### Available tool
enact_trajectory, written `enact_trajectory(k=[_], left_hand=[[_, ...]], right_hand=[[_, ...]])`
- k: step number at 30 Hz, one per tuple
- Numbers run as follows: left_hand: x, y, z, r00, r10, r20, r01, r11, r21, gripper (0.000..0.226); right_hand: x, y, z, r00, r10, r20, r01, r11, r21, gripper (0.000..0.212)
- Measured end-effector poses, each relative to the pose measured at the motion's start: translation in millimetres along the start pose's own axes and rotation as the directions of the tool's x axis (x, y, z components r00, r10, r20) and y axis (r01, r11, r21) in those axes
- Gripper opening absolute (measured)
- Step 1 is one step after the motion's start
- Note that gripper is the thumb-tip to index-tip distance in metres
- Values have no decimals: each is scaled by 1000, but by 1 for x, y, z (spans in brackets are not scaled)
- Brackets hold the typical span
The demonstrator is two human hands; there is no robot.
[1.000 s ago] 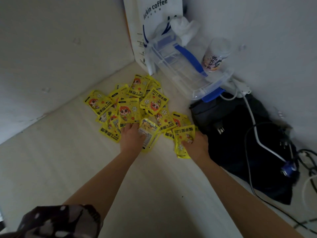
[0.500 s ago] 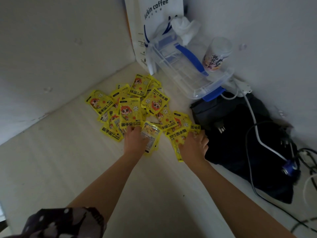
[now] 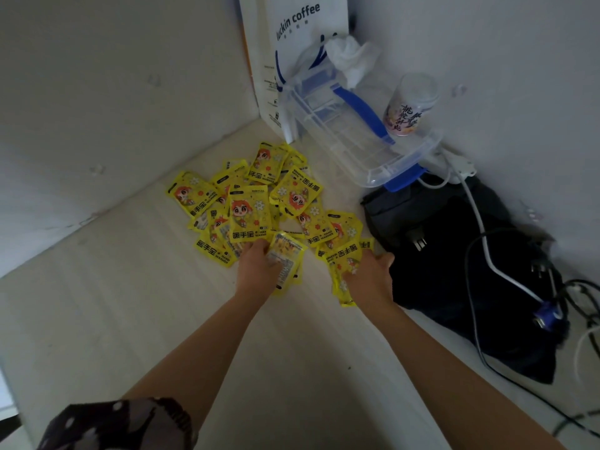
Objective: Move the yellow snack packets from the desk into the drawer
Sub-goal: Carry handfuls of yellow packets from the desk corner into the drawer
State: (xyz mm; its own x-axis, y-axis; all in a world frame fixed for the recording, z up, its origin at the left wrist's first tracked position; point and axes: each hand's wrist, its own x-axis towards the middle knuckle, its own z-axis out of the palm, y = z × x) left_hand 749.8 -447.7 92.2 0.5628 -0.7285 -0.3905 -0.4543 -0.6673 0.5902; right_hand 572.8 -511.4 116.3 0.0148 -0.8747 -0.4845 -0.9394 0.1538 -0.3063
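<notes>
Two bare hands rest at the near edge of a heap of yellow foil snack packets (image 3: 259, 203) in a walled corner.
Pale surface (image 3: 97, 319) lies open toward 6 and 8 o'clock; a black bag (image 3: 454, 271) crowds 3 o'clock, a clear plastic box (image 3: 357, 141) 1 o'clock. Left hand (image 3: 258, 269), palm down, fingers curled onto a packet pointing to 12; right hand (image 3: 368, 276) clasps packets, long axis toward 12.

The pale desk (image 3: 113, 319) carries yellow packets (image 3: 250, 216) toward its back corner, a black bag (image 3: 454, 271) along its right edge.
</notes>
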Motion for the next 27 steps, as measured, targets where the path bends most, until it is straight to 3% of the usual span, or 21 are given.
enact_trajectory(k=[7,12,15,20,23,25,27], left_hand=[[-11,-15,-6,999,-22,-41,15,987,-159,32],[-21,-14,-12,998,-66,-7,58,919,-390,36],[-18,-2,-13,996,-80,25,82,857,-509,46],[-8,31,-9,997,-44,62,73,769,-635,72],[4,45,-1,989,-111,97,147,769,-622,44],[12,51,6,984,-132,123,180,773,-608,27],[20,55,12,977,-163,140,215,770,-601,25]], right_hand=[[-13,22,-4,1000,-15,26,10,986,167,51],[-16,30,-14,1000,-28,-14,31,951,307,62],[-14,26,-23,999,-36,-36,47,913,404,62],[-2,9,-35,999,-11,-52,37,847,531,86],[11,-1,-37,998,51,-21,-32,846,532,85],[20,-5,-33,997,70,-18,-52,871,489,66],[29,-6,-27,996,86,-30,-63,886,460,55]])
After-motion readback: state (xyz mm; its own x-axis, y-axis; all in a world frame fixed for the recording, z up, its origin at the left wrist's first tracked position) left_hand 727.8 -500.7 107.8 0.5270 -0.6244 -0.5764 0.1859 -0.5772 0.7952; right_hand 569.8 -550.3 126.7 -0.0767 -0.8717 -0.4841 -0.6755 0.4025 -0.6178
